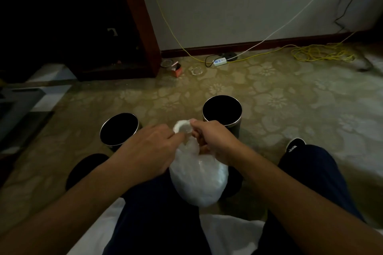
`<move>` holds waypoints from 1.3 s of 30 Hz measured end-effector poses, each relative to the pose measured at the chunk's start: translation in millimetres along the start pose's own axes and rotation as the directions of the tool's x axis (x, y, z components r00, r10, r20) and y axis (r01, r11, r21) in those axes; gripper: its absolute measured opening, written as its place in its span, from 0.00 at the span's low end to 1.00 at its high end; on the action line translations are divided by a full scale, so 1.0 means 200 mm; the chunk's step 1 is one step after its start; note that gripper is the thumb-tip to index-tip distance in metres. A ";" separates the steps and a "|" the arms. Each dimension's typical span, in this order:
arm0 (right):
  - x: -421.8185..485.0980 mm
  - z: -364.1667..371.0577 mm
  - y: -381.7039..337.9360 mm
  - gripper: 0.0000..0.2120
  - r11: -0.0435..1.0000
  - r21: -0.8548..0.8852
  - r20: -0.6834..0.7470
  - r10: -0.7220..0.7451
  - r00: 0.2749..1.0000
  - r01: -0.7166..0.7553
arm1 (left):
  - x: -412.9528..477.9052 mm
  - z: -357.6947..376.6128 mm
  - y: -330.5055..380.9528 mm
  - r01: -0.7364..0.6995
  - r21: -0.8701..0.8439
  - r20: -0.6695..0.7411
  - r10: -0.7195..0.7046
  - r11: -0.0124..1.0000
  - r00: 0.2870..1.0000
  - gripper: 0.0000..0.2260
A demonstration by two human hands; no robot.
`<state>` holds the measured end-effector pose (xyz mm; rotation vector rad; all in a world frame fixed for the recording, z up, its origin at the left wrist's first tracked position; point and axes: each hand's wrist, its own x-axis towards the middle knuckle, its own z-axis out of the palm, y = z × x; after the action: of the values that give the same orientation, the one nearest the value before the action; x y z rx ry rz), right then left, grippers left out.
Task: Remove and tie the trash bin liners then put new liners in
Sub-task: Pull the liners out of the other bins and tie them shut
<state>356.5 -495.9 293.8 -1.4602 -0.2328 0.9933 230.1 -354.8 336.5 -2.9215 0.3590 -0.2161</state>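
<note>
Step in hand: tying off a removed liner. The bag (199, 176), white, filled and rounded, hangs directly below the fingers of both hands.

The right hand (213, 141) has thumb and forefinger pinched on the gathered top of the bag, which loops up just above the fingertips. Its remaining fingers are curled round the neck beneath. The left hand (149, 149) reaches in from the opposite side, with its fingertips closed on the same neck. How they lie under the loop is hidden.

Two bins stand on the carpet (269, 93) beyond the fingers. The left bin (119, 129) is just past the left knuckles, and the right bin (222, 111) is just past the right thumb. Both interiors look dark, and no liner shows over either rim.

Progress, as judged: both liners are out, and this knot is not yet drawn closed.

Next move, as judged: pass the free end through the loop and pull tight. Keep the neck pinched throughout so that the twist does not unwind. Thin plastic may tear under a sharp pull, so tension should be applied evenly. Both bins then require new liners
</note>
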 end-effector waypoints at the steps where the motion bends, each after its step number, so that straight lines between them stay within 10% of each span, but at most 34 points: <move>1: -0.01 0.01 -0.01 0.23 0.999 -0.035 0.000 -0.022 1.000 0.022 | 0.00 0.01 -0.02 -0.030 0.079 -0.021 0.032 0.996 0.999 0.11; 10: -0.07 0.05 -0.06 0.21 0.982 -0.126 0.088 -0.132 0.987 0.142 | 0.01 0.03 -0.06 -0.249 0.217 -0.090 0.273 0.944 0.958 0.04; 14: -0.07 0.04 -0.04 0.23 0.961 -0.165 0.048 -0.218 0.975 0.223 | 0.01 0.08 -0.01 0.076 -0.148 -0.059 -0.086 0.986 0.995 0.13; 18: -0.03 0.04 0.00 0.23 0.932 -0.201 -0.006 -0.310 0.951 0.302 | 0.04 0.10 0.05 0.431 -0.551 0.104 -0.454 0.714 0.885 0.13; 20: -0.01 0.03 0.02 0.22 0.923 -0.181 -0.018 -0.349 0.937 0.340 | 0.08 0.10 0.07 0.562 -0.699 0.254 -0.581 0.442 0.773 0.16; 23: 0.01 0.01 0.06 0.19 0.866 -0.279 -0.050 -0.444 0.895 0.414 | 0.13 0.07 0.14 0.439 -0.780 0.626 -0.542 -0.447 0.560 0.16; 26: 0.01 -0.02 0.09 0.16 0.787 -0.382 -0.097 -0.555 0.826 0.485 | 0.14 0.03 0.18 0.173 -0.497 0.740 -0.311 -0.851 0.596 0.12; 32: -0.04 -0.12 0.10 0.09 0.496 -0.734 0.002 -0.682 0.732 0.463 | 0.11 0.10 0.27 0.129 -0.523 0.580 -0.241 -0.843 0.778 0.16; 35: -0.09 -0.17 0.07 0.08 0.221 -0.882 0.162 -0.688 0.707 0.417 | 0.13 0.14 0.25 0.222 -0.645 0.623 -0.334 -0.731 0.708 0.15; 39: -0.13 -0.18 0.05 0.11 0.263 -0.878 0.200 -0.554 0.808 0.399 | 0.17 0.17 0.23 0.332 -0.763 0.628 -0.513 -0.554 0.586 0.11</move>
<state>361.3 -540.9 289.2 -2.2226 -1.2061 0.1414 257.2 -401.9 298.4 -4.1904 -2.3478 -0.3163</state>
